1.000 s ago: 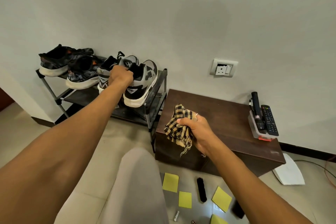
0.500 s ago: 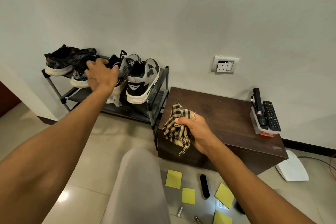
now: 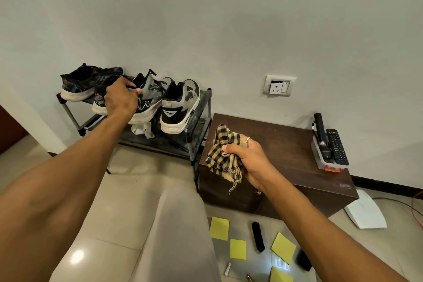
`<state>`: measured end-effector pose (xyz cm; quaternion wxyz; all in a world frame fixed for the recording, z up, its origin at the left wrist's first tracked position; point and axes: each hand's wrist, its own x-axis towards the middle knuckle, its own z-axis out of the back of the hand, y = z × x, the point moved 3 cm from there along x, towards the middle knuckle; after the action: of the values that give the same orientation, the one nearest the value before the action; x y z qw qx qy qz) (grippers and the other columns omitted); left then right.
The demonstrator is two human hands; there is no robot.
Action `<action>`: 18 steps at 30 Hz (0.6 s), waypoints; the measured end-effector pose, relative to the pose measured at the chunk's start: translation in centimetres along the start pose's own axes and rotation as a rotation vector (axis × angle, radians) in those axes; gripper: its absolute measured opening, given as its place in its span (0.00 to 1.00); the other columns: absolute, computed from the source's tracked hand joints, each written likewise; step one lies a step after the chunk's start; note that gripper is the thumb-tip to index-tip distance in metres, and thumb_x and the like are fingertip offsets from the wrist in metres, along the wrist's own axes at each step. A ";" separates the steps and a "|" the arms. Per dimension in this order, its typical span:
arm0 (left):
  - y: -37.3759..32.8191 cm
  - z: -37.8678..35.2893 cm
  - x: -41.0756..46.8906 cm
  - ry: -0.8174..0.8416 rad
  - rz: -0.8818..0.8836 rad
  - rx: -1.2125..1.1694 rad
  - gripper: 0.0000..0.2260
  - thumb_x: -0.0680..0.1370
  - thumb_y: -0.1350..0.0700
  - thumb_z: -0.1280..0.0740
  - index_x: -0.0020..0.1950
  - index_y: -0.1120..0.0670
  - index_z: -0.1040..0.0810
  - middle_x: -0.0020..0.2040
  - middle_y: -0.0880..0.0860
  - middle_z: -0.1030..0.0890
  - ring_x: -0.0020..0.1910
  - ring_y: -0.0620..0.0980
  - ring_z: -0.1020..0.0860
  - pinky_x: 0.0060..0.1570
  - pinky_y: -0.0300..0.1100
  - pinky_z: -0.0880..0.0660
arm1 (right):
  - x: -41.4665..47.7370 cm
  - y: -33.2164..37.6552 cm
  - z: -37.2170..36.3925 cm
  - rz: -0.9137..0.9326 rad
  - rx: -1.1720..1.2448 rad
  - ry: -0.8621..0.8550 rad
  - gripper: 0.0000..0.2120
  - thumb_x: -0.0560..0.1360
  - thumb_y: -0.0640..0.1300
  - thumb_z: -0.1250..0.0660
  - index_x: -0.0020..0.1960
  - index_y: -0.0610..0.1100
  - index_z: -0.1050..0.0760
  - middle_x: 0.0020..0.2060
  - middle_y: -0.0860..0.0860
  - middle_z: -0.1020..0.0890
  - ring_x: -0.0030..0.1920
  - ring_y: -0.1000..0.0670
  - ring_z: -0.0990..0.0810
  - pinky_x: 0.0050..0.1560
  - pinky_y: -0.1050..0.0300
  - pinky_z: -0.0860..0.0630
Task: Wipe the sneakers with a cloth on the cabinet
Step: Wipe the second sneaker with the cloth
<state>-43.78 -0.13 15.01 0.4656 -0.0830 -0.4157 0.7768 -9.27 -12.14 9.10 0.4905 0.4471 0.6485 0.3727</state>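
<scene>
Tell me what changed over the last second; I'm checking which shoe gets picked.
The left hand slid left, from the grey sneakers to the dark sneaker beside them; whether it grips one is unclear. The right hand holds the checked cloth over the cabinet as before.

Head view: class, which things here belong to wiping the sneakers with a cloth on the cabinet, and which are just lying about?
Belong to the job: sneakers, one gripped by the left hand; checked cloth, held in the right hand; cabinet.

Lying about: remote; torch; yellow notes; black brush; wall socket.
</scene>
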 end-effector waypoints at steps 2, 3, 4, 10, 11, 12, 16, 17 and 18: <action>-0.1 1.4 -0.3 -0.031 -0.011 -0.006 0.10 0.78 0.51 0.27 0.58 0.52 0.18 0.56 0.55 0.16 0.55 0.57 0.19 0.56 0.49 0.23 | -0.6 0.6 -0.1 0.016 0.012 0.012 0.17 0.73 0.31 0.27 0.60 0.41 0.22 0.51 0.40 0.13 0.53 0.40 0.14 0.60 0.37 0.20; -0.4 2.3 -0.7 -0.042 -0.011 -0.018 0.10 0.78 0.51 0.27 0.58 0.52 0.18 0.57 0.55 0.16 0.57 0.57 0.19 0.56 0.49 0.24 | -1.1 1.0 -0.2 0.022 0.019 0.023 0.18 0.73 0.32 0.26 0.61 0.41 0.22 0.51 0.41 0.13 0.53 0.40 0.14 0.60 0.36 0.20; -0.8 3.1 -1.2 -0.051 -0.014 -0.024 0.10 0.78 0.51 0.27 0.58 0.52 0.17 0.57 0.55 0.16 0.57 0.57 0.19 0.56 0.48 0.24 | -1.5 1.2 -0.3 0.026 0.027 0.030 0.19 0.73 0.32 0.26 0.62 0.41 0.22 0.51 0.41 0.13 0.53 0.40 0.14 0.59 0.36 0.20; -4.8 7.5 -3.3 -0.094 -0.116 -0.069 0.12 0.76 0.47 0.25 0.56 0.51 0.16 0.56 0.52 0.15 0.56 0.54 0.18 0.55 0.46 0.24 | -4.2 2.5 -0.9 0.074 0.051 0.025 0.19 0.72 0.34 0.25 0.61 0.43 0.22 0.51 0.42 0.13 0.53 0.40 0.14 0.58 0.34 0.20; -5.4 7.9 -3.5 -0.099 -0.127 -0.078 0.12 0.75 0.47 0.25 0.56 0.50 0.16 0.55 0.52 0.15 0.55 0.54 0.17 0.54 0.45 0.24 | -4.4 2.7 -1.2 0.093 0.045 0.022 0.19 0.72 0.34 0.25 0.61 0.43 0.22 0.51 0.42 0.13 0.53 0.41 0.14 0.58 0.35 0.20; -6.3 8.3 -4.1 -0.089 -0.146 -0.090 0.12 0.75 0.46 0.25 0.55 0.50 0.16 0.55 0.51 0.15 0.54 0.53 0.17 0.52 0.44 0.24 | -4.7 2.9 -1.2 0.113 0.052 0.014 0.18 0.72 0.33 0.25 0.60 0.44 0.21 0.51 0.43 0.13 0.53 0.41 0.14 0.59 0.36 0.19; -11.0 8.4 -7.6 -0.031 -0.262 -0.167 0.10 0.74 0.45 0.25 0.51 0.48 0.16 0.50 0.49 0.15 0.50 0.52 0.17 0.52 0.48 0.20 | -6.4 3.9 -0.2 0.200 0.082 -0.029 0.19 0.72 0.32 0.25 0.60 0.48 0.20 0.51 0.45 0.13 0.53 0.44 0.14 0.60 0.40 0.19; -11.9 8.0 -8.4 -0.007 -0.284 -0.181 0.09 0.74 0.45 0.25 0.50 0.47 0.16 0.48 0.48 0.15 0.49 0.51 0.17 0.52 0.48 0.20 | -6.6 4.2 0.0 0.218 0.082 -0.043 0.20 0.72 0.32 0.25 0.60 0.48 0.20 0.50 0.46 0.13 0.53 0.45 0.14 0.60 0.41 0.19; -12.7 7.4 -9.3 0.026 -0.304 -0.194 0.09 0.73 0.45 0.25 0.49 0.47 0.17 0.46 0.47 0.16 0.48 0.50 0.17 0.50 0.47 0.20 | -7.0 4.5 0.4 0.239 0.079 -0.059 0.19 0.72 0.33 0.26 0.60 0.48 0.19 0.50 0.46 0.12 0.52 0.46 0.13 0.60 0.42 0.19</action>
<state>-34.10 -8.92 26.51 0.5727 -0.0740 -0.4905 0.6526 -7.09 -17.26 15.22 0.4436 0.5509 0.5899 0.3895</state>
